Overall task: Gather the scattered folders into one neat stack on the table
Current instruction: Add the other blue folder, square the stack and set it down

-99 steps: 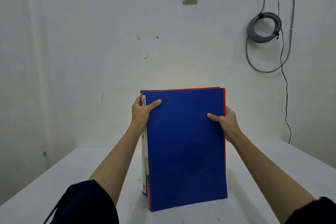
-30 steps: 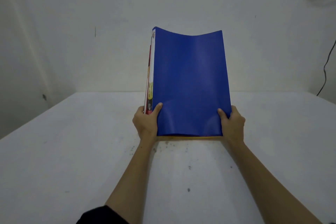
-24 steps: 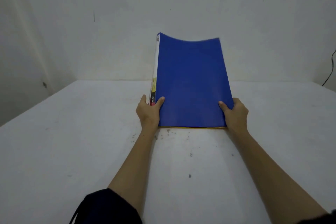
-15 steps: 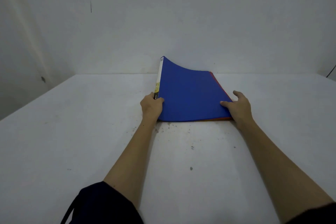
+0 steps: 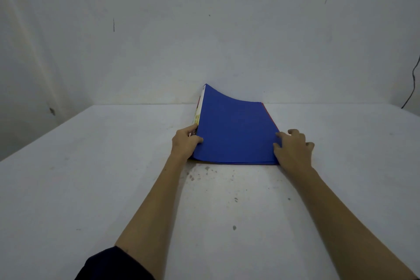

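Head view: stack of folders (image 5: pixel 236 134), blue cover on top, was upright on edge between both hands seconds ago; now tipped nearly flat on table (image 5: pixel 91 188). Near edge and right side down; far left corner raised, cover bowed. Left hand (image 5: pixel 185 143) pinches spine-side near corner, thumb on top. Right hand (image 5: pixel 293 149) loosened, fingers spread, resting at right near corner. Red edge peeks along right side; alignment underneath probably fine, hard to tell. Likely remaining: lower left side, release.

The label (image 5: pixel 197 116) on the side of the blue folder (image 5: pixel 234 129) is too blurry to read.
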